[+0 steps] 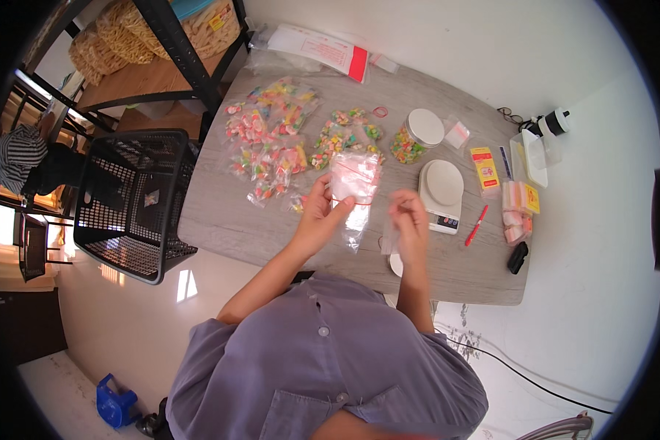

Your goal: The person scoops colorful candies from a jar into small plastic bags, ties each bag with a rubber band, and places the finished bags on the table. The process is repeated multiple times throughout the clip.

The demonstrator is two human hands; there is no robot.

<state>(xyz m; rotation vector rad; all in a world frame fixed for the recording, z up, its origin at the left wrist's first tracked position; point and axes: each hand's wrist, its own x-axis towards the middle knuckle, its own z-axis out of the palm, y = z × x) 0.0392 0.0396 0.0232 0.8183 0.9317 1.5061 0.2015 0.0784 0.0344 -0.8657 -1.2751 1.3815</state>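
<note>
Above the table's near part, my left hand (322, 220) grips a stack of clear plastic bags (355, 181) with a red rubber band around it. To the right, my right hand (410, 220) is blurred, its fingers curled, with a thin translucent piece of plastic (389, 236) hanging beside it. Just right of that hand stands a white digital kitchen scale (444, 184). Behind it is a clear jar of colorful candies with a white lid (425, 127). Several filled candy bags (269, 143) lie at the left, and smaller ones (341, 135) lie behind the stack.
On the grey wooden table (225, 231) lie a red pen (476, 225), a yellow packet (485, 169), pink-and-white packs (514, 212) and a black object (518, 257). A black plastic basket (137, 203) stands left of the table, near a shelf (137, 82). A person in stripes (19, 157) is at far left.
</note>
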